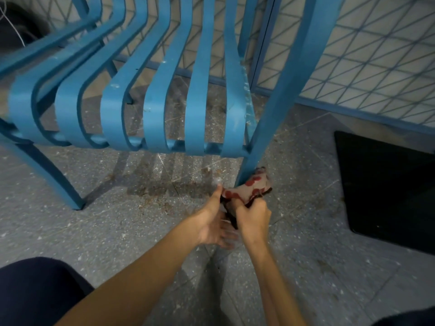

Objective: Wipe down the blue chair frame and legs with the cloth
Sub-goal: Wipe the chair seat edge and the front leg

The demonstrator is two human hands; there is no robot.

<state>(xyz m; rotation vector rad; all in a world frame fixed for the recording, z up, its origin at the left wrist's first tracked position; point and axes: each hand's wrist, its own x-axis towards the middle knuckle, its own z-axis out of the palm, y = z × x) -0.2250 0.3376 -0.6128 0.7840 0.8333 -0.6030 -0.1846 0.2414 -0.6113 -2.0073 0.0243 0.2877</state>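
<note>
The blue chair's (150, 95) other front leg (47, 175) stands untouched at the left. The left hand (211, 222) lays its thumb on the cloth's end; its fingers blur, so I cannot tell if it grips. The cloth (249, 187) hugs the foot of the near leg (259, 147), with the right hand (253, 217) clenched on it. Best pulled taut and drawn upward, I'd say.
</note>
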